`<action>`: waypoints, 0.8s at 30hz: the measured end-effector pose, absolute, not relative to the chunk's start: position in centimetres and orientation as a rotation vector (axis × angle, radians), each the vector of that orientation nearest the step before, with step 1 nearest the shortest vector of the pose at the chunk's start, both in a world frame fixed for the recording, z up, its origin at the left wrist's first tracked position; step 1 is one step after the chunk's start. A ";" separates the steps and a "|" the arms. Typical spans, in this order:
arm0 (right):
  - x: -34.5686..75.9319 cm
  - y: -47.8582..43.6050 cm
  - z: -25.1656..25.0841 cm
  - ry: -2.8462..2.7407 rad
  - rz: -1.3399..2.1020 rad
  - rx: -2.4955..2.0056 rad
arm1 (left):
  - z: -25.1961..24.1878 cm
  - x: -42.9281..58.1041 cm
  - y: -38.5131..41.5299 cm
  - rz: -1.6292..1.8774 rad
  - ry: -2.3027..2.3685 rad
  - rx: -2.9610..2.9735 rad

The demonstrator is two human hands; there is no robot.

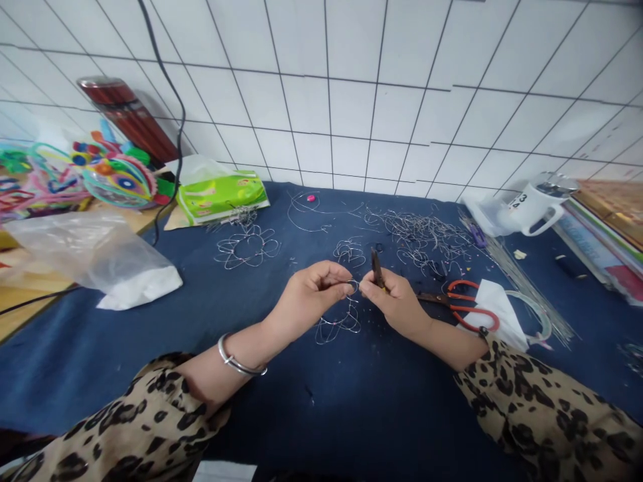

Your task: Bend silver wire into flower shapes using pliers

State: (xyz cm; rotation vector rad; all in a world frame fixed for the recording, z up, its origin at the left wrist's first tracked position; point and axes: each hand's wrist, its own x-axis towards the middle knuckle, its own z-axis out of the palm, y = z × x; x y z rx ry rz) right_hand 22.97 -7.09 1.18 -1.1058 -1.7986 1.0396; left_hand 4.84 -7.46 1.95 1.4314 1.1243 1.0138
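Observation:
My left hand (314,294) is closed in a pinch on a thin silver wire (355,284) bent into a small loop. Close beside it, my right hand (399,304) is wrapped round dark-jawed pliers (376,262) that point up and away; its thumb and forefinger also meet the wire loop. Below the fingertips hangs or lies a wire flower (337,326) with looped petals; whether it joins the pinched wire is hard to tell. Another small wire coil (349,252) lies just beyond the hands. A finished-looking wire flower (248,246) rests farther left.
Tangled wire scraps (426,234) lie at the back right, with orange-handled scissors (472,306) and straight wires (527,281) nearby. A white mug (535,206) stands by the wall. To the left are a green tissue pack (221,197), a plastic bag (90,254) and a red flask (128,117).

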 end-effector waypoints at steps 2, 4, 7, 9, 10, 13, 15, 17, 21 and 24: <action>22.9 -7.1 1.1 -1.794 1.061 -1.111 | 2.1 4.8 -7.4 0.974 1.114 1.469; 22.9 -7.2 1.0 -1.789 1.077 -1.117 | 2.2 4.7 -7.3 0.934 1.141 1.534; 22.8 -7.3 0.8 -1.773 1.086 -1.123 | 2.2 4.5 -7.3 0.869 1.194 1.675; 22.7 -7.4 0.8 -1.753 1.099 -1.119 | 2.2 4.5 -7.4 0.833 1.212 1.758; 22.7 -7.4 0.9 -1.749 1.112 -1.114 | 2.1 4.5 -7.5 0.828 1.219 1.787; 22.6 -7.6 1.1 -1.763 1.164 -1.102 | 2.0 4.5 -7.6 0.871 1.253 1.853; 22.5 -7.7 1.2 -1.787 1.196 -1.089 | 2.0 4.5 -7.6 0.910 1.275 1.914; 22.5 -7.8 1.3 -1.798 1.210 -1.078 | 2.1 4.5 -7.7 0.931 1.283 1.970; 22.5 -7.8 1.1 -1.763 1.258 -1.056 | 2.2 4.3 -7.6 0.946 1.281 2.024; 22.4 -7.8 1.1 -1.748 1.304 -1.033 | 2.2 4.2 -7.4 0.965 1.265 2.065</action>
